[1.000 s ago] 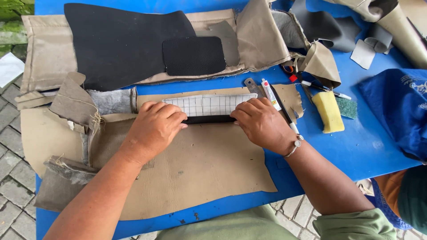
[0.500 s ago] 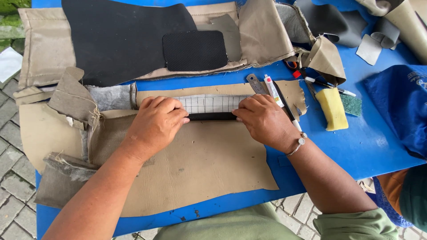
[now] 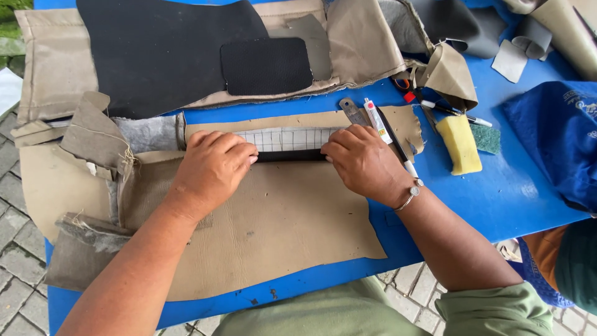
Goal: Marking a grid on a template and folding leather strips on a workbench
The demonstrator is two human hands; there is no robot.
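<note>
Both hands lie flat, palms down, on a clear ruler [image 3: 287, 138] with a grid, which sits across a tan leather sheet [image 3: 273, 224] on the blue table [image 3: 497, 186]. The left hand [image 3: 214, 165] presses the ruler's left end with fingers bent; the right hand [image 3: 360, 158] presses its right end. Neither hand grips anything. A yellow sponge [image 3: 459, 144] lies to the right, well apart.

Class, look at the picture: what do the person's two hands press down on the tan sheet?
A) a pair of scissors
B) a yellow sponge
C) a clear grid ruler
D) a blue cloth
C: the left hand and right hand flank a clear grid ruler lying on the tan sheet.
</note>
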